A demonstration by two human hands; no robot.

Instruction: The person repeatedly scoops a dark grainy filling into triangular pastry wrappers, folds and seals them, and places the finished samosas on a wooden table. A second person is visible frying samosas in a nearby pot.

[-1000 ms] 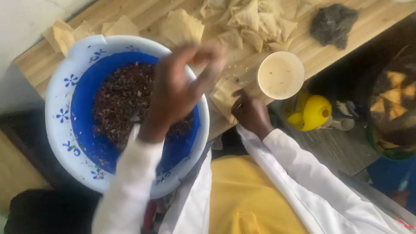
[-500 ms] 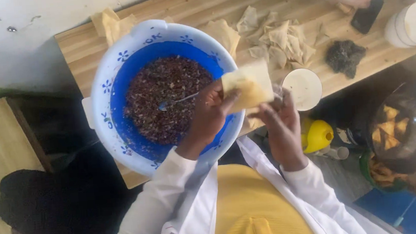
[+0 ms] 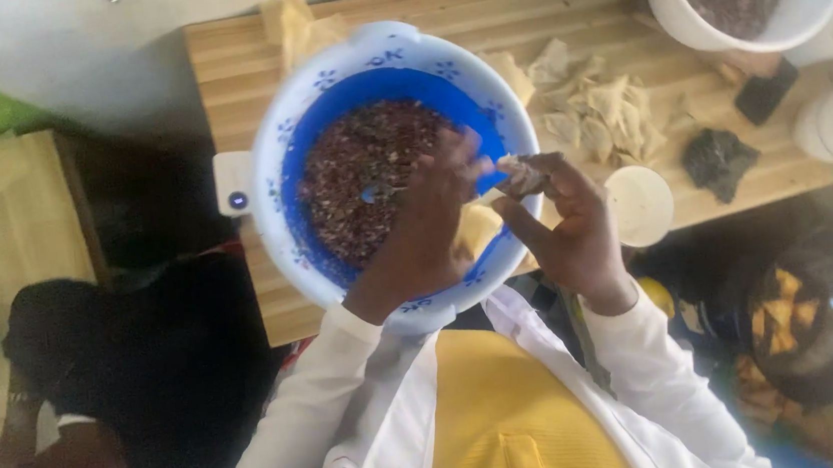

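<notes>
Over blue plastic bowl of dark filling at surface front edge: left hand fingers clamped on spoon, right hand fingers pinching pale folded wrapper.

Both arms are covered by long white sleeves of a loose coat or jacket, the left sleeve and the right sleeve each ending in a plain cuff at the wrist, just behind the bare fingers. The white garment hangs open down the front, its edges parting over a yellow top beneath. A seam or small pocket edge shows on the yellow cloth low at the chest.
</notes>
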